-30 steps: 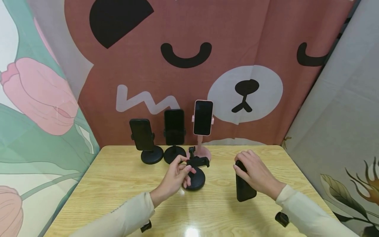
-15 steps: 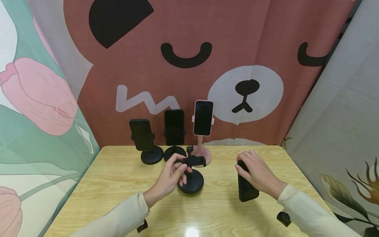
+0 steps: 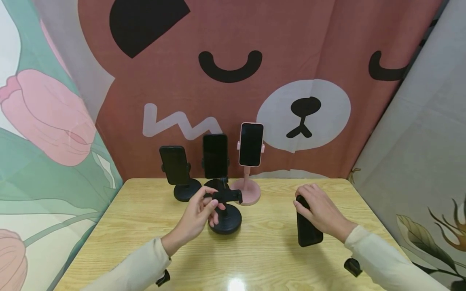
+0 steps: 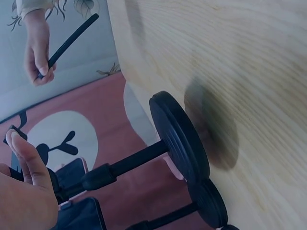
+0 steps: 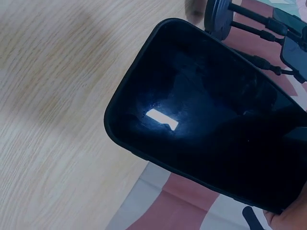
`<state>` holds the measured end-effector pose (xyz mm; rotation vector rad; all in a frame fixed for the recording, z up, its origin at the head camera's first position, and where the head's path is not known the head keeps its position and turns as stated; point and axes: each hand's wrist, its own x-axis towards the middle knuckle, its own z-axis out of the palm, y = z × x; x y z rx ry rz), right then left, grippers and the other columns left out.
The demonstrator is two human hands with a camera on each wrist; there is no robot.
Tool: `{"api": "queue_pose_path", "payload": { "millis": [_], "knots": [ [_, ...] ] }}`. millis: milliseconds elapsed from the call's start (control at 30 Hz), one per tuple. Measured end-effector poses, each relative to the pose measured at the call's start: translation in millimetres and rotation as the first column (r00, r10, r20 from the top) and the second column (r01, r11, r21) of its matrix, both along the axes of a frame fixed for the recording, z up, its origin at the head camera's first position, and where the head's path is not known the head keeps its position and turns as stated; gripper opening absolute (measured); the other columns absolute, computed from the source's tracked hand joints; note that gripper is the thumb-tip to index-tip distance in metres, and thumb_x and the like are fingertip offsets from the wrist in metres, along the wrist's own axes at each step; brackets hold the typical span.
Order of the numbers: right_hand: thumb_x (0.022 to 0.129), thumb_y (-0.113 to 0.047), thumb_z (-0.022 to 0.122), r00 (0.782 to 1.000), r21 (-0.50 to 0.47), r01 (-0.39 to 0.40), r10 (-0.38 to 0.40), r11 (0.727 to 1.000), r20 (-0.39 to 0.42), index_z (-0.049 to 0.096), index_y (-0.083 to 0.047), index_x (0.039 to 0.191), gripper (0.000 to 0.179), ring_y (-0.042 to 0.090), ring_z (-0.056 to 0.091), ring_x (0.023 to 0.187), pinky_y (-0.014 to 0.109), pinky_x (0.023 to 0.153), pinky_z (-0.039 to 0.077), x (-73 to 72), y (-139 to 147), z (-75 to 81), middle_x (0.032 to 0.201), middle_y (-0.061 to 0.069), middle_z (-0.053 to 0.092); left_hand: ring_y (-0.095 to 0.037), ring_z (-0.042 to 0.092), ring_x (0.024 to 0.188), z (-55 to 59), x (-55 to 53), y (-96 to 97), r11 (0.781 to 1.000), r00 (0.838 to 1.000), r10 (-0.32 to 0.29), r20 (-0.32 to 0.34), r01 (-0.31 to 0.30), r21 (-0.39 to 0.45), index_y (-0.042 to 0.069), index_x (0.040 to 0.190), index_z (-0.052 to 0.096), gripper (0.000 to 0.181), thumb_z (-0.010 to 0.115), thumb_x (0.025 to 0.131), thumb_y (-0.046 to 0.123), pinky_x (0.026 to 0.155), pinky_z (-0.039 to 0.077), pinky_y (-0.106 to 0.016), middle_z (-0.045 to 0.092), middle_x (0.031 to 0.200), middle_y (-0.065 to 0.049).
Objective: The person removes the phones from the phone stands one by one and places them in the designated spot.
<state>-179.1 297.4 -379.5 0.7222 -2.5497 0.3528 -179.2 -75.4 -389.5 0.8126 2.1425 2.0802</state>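
Note:
My left hand (image 3: 194,216) pinches the clamp of a black phone stand (image 3: 225,220) near the table's middle. In the left wrist view the stand's round base (image 4: 177,134) hangs above the wood, apart from its shadow. Its clamp lies flat and holds no phone. To the right, my right hand (image 3: 322,208) grips a black smartphone (image 3: 308,228) by its upper end, with the lower end tilted down over the table. The phone's dark glossy screen (image 5: 201,110) fills much of the right wrist view, where only a bit of the hand shows.
Along the back edge of the wooden table (image 3: 262,250) stand a black stand with a phone (image 3: 174,165), another black one with a phone (image 3: 214,155), partly behind the held stand, and a pink stand with a phone (image 3: 251,144). A printed bear curtain (image 3: 291,48) hangs behind.
My left hand has carried the black phone stand leftward, uncovering more of the pink base and overlapping the middle black stand. My right hand with the smartphone has shifted slightly right.

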Motion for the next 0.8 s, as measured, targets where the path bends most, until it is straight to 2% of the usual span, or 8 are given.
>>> {"api": "queue_pose_path", "payload": {
  "millis": [333,633,800],
  "knots": [
    [0.094,-0.016,0.069,0.999,0.024,0.027,-0.028,0.999,0.030,0.062,-0.016,0.096,0.007,0.013,0.049,0.085,0.035,0.074,0.043,0.3,8.5,-4.2,0.091,-0.005,0.062,-0.010,0.063,0.057,4.5,5.3,-17.3,0.998,0.997,-0.058,-0.057,0.059,0.013,-0.008,0.124,0.042,0.025,0.047,0.108,0.011,0.053,0.056,-0.023,0.072,0.091,0.006],
    [0.094,-0.014,0.069,1.000,0.028,0.013,-0.013,1.000,0.020,0.061,-0.016,0.095,0.008,0.011,0.047,0.083,0.033,0.072,0.041,-0.4,14.6,-7.7,0.090,-0.007,0.061,-0.005,0.066,0.061,8.4,9.0,-37.5,0.996,0.986,-0.086,-0.141,0.089,0.010,-0.011,0.124,0.042,0.023,0.045,0.107,0.004,0.054,0.058,-0.026,0.074,0.093,0.011],
    [0.095,-0.015,0.069,0.998,0.032,0.034,-0.036,0.999,0.054,0.062,-0.017,0.095,0.007,0.010,0.046,0.081,0.032,0.071,0.040,0.1,18.4,-8.2,0.089,-0.008,0.061,-0.004,0.066,0.063,11.4,10.3,-47.9,0.996,0.986,-0.091,-0.141,0.092,-0.002,-0.012,0.125,0.040,0.024,0.044,0.107,0.004,0.056,0.059,-0.026,0.073,0.094,0.012]
  ]
}}
